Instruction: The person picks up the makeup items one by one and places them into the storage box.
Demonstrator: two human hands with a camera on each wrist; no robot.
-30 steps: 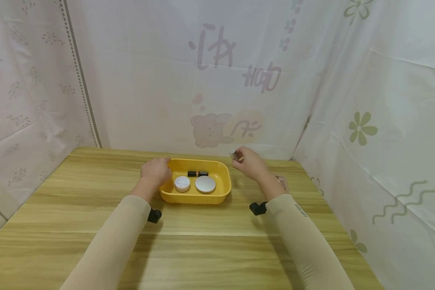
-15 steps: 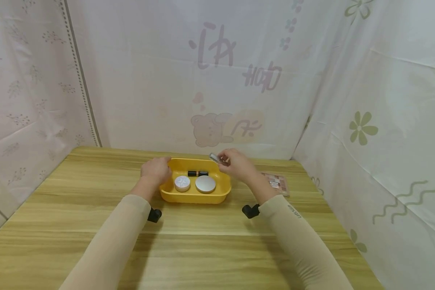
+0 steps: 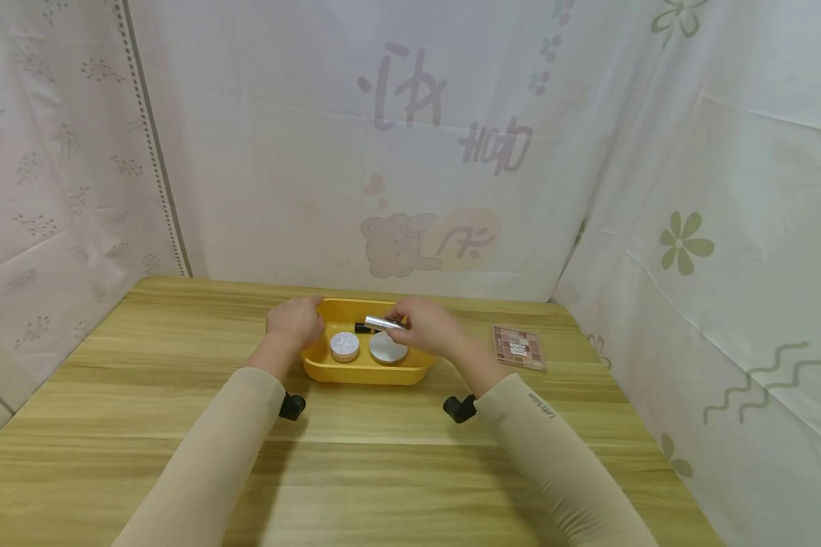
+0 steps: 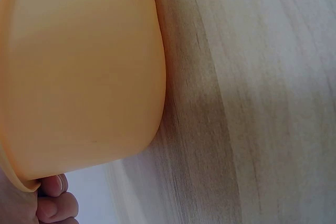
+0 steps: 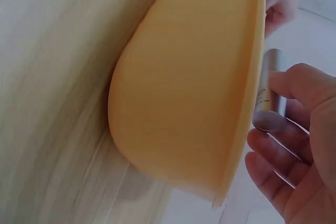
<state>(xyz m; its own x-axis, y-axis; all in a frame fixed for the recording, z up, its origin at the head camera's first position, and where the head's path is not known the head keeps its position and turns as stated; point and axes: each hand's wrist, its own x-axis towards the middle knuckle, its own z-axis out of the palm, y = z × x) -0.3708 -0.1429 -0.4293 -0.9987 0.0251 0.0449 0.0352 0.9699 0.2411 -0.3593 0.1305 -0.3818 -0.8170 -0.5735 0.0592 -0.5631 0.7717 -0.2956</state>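
Observation:
My left hand (image 3: pixel 294 321) grips the left end of a yellow plastic tub (image 3: pixel 362 375), its fingers curled over the rim in the left wrist view. My right hand (image 3: pixel 426 325) pinches a slim silver cosmetic tube (image 3: pixel 376 323) above the tub's inside. In the right wrist view, thumb and fingers hold this silver tube (image 5: pixel 270 93) beside the rim. Inside the tub lie a small round white case (image 3: pixel 344 346) with a star on its lid and a flat round silver case (image 3: pixel 386 350). A black tube (image 3: pixel 362 328) lies behind them, partly hidden by the silver tube.
A makeup palette (image 3: pixel 518 349) of brown and pink squares lies on the wooden table (image 3: pixel 376 471), right of the tub. Printed white curtains (image 3: pixel 280 152) hang behind and at both sides. A black mount (image 3: pixel 460 409) shows at each wrist.
My right hand has moved left with the silver tube, from right of the tub to above its inside. The palette is uncovered. My left hand and the tub have stayed put.

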